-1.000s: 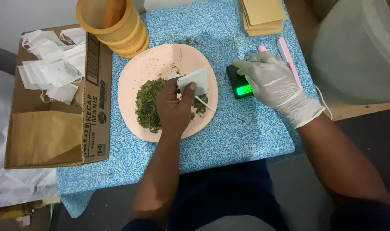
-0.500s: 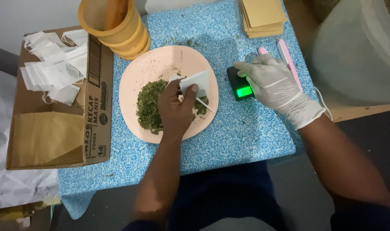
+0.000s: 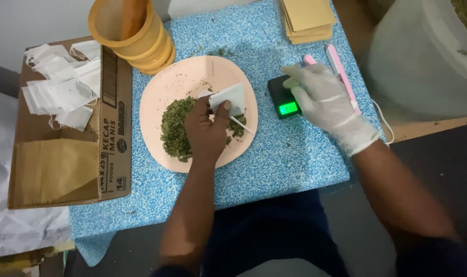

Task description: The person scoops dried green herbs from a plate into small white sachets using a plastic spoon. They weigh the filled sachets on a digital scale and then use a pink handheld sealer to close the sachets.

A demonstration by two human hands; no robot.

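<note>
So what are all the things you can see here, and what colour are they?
Plate: one, pale pink, middle of the table.
Dried leaves: one heap, green, on the plate.
Small bag: one, white, held over the plate.
Pocket scale: one, black with a green lit screen, right of the plate.
Pink tool: one, behind the scale.
Cups: a stack, orange-yellow, far left of the table.
Envelopes: a stack, tan, far edge.
Cardboard box: one, brown, left, holding white bags.
Table cover: one, blue speckled.
Left hand: bare, holding the small bag.
Right hand: white glove, on the scale.
</note>
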